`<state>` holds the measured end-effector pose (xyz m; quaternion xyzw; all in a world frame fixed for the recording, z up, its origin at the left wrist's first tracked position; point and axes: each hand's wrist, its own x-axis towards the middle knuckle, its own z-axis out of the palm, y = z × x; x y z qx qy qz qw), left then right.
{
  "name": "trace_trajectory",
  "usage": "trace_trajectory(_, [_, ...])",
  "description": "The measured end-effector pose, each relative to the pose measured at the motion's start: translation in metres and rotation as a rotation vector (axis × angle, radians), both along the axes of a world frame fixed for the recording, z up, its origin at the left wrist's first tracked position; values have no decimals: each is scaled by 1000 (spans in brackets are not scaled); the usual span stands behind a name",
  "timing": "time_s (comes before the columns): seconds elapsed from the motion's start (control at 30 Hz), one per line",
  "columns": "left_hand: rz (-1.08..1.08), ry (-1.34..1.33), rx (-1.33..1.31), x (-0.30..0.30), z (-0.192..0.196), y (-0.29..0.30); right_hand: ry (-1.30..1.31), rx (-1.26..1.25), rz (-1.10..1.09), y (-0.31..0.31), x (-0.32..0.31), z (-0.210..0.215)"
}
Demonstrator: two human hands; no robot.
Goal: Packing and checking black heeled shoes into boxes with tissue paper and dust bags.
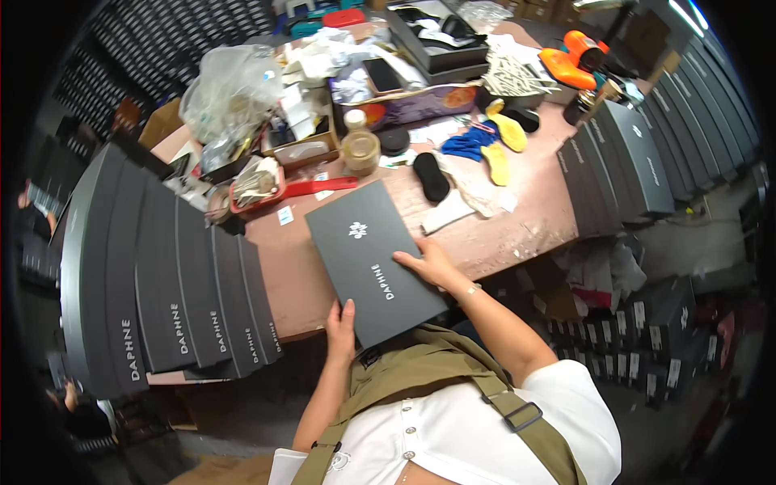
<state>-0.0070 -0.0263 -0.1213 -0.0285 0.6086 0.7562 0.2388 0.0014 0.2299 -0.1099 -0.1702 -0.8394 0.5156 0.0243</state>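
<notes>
A dark grey, lidded shoebox (pixel 356 250) lies at the front edge of the pinkish worktable, close against my body. My left hand (pixel 340 331) grips its near left side, thumb up on the lid. On the right side, my right hand (pixel 428 263) holds the box with its thumb laid over the lid and its other fingers down along the side. The lid is closed, so whatever is inside is hidden. Beyond the box lie a black sponge pad (pixel 431 178) and a white cloth (pixel 449 212).
Stacked grey shoeboxes (pixel 198 283) stand at the left, and more shoeboxes (pixel 622 162) at the right. Farther back are a bottle of tan liquid (pixel 360 149), a red-handled tray (pixel 259 187), blue cloth (pixel 469 144), yellow pads (pixel 508 129), a phone (pixel 382 74) and an orange tool (pixel 570 69).
</notes>
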Motion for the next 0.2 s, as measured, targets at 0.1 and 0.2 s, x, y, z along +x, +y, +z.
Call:
trace_trajectory(0.1, [-146,-311,-162,-25,-1,-13,-53,-263,-37,3,5,8])
trace_trajectory(0.2, [-251,-108,118,-25,-3,-6,88,-211,170,3,31,-1])
